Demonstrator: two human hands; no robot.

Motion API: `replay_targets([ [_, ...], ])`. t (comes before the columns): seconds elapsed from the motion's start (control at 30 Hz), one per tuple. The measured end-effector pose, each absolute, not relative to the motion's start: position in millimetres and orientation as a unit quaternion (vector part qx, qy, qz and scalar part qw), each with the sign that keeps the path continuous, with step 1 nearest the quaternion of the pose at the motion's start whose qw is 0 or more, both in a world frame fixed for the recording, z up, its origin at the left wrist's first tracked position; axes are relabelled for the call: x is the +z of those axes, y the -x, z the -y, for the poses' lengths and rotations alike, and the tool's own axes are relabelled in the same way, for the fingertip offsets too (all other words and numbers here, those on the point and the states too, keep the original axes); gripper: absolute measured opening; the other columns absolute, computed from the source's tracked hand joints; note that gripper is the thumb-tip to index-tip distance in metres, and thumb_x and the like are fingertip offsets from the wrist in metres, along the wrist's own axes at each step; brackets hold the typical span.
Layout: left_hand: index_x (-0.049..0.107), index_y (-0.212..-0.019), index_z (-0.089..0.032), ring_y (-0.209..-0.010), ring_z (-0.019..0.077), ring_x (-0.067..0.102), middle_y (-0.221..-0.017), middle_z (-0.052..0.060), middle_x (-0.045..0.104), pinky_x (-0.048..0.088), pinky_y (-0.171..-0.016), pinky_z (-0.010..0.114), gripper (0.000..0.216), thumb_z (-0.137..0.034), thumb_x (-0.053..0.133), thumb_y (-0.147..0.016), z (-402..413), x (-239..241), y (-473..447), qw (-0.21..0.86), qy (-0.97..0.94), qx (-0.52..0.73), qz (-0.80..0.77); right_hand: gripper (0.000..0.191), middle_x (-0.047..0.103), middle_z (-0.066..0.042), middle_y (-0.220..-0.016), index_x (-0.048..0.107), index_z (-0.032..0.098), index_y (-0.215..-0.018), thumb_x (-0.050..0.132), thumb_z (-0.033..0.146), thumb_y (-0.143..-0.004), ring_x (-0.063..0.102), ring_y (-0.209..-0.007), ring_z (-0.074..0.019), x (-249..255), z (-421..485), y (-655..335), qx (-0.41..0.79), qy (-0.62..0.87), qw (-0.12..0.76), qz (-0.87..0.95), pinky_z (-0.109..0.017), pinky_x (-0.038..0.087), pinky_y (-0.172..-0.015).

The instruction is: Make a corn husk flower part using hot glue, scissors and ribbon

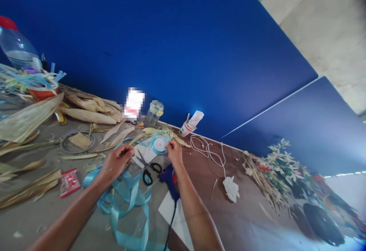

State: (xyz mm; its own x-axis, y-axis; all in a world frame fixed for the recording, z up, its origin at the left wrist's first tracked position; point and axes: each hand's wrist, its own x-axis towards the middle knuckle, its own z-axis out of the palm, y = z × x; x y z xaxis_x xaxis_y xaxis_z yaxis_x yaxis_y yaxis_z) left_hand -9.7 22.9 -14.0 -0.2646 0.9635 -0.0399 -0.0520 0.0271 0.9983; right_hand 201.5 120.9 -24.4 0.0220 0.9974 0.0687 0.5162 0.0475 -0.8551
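My left hand (117, 160) is closed in a pinch on a light blue ribbon (126, 197) that trails in loops over the table toward me. My right hand (173, 152) pinches the ribbon spool (159, 144), a round roll with a white core, held just above the table. Between my hands lie black-handled scissors (150, 171). A blue glue gun (170, 180) rests under my right wrist, its black cord running toward me.
Dried corn husks (85, 110) cover the left of the table, with a red packet (68, 182), a wire ring (77, 141), a glass jar (154, 112), a paper cup (187, 128), a white cord (208, 150), a husk flower bouquet (274, 163) and a blue wall (171, 45).
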Motion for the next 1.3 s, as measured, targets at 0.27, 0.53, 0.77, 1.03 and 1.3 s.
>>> replay_targets([
  [0.27,0.057,-0.070,-0.017,-0.049,0.0098,0.044,-0.055,-0.004,0.050,0.034,-0.046,0.022,0.032,-0.047,0.064,-0.064,-23.9,-14.1,9.6,0.468,-0.381,0.567,-0.560,0.016,0.053,0.004,-0.048,0.058,0.019,-0.064,0.046,0.026,-0.073,0.050,-0.045,-0.0123,-21.8,-120.2,-201.7,0.335,0.612,0.356,0.622,-0.023,0.038,-0.051],
  [0.53,0.058,-0.072,-0.017,-0.049,0.0106,0.042,-0.053,-0.005,0.047,0.032,-0.045,0.022,0.029,-0.046,0.061,-0.068,-22.4,-16.5,13.2,0.460,-0.389,0.557,-0.571,0.032,0.063,0.000,-0.067,0.060,0.014,-0.096,0.054,0.028,-0.067,0.051,-0.046,-0.0108,-20.4,-114.5,-213.3,0.371,0.623,0.369,0.582,-0.022,0.041,-0.048],
  [0.77,0.058,-0.076,-0.017,-0.051,0.0109,0.046,-0.060,-0.003,0.053,0.035,-0.047,0.022,0.027,-0.044,0.059,-0.072,-23.5,-21.5,24.6,0.420,-0.391,0.582,-0.576,0.019,0.062,0.001,-0.064,0.064,0.017,-0.081,0.051,0.029,-0.074,0.048,-0.047,-0.0102,-8.4,-82.3,-195.8,0.382,0.582,0.359,0.622,-0.022,0.039,-0.049],
  [1.03,0.057,-0.073,-0.017,-0.049,0.0103,0.044,-0.053,-0.004,0.048,0.034,-0.047,0.021,0.026,-0.041,0.050,-0.079,-20.2,-17.3,36.8,0.344,-0.381,0.584,-0.629,0.029,0.058,-0.001,-0.058,0.057,0.019,-0.057,0.051,0.032,-0.082,0.052,-0.059,-0.0165,1.0,-79.3,-126.7,0.349,0.519,0.257,0.737,-0.030,0.039,-0.062],
  [1.3,0.057,-0.090,-0.018,-0.052,0.0108,0.050,-0.065,-0.003,0.056,0.040,-0.050,0.022,0.026,-0.038,0.054,-0.074,-24.9,-29.0,42.6,0.342,-0.352,0.617,-0.615,0.034,0.063,-0.004,-0.094,0.063,0.023,-0.100,0.050,0.004,-0.074,0.056,-0.086,-0.0199,-16.0,-109.9,-91.7,0.228,0.497,0.251,0.799,-0.032,0.040,-0.081],
])
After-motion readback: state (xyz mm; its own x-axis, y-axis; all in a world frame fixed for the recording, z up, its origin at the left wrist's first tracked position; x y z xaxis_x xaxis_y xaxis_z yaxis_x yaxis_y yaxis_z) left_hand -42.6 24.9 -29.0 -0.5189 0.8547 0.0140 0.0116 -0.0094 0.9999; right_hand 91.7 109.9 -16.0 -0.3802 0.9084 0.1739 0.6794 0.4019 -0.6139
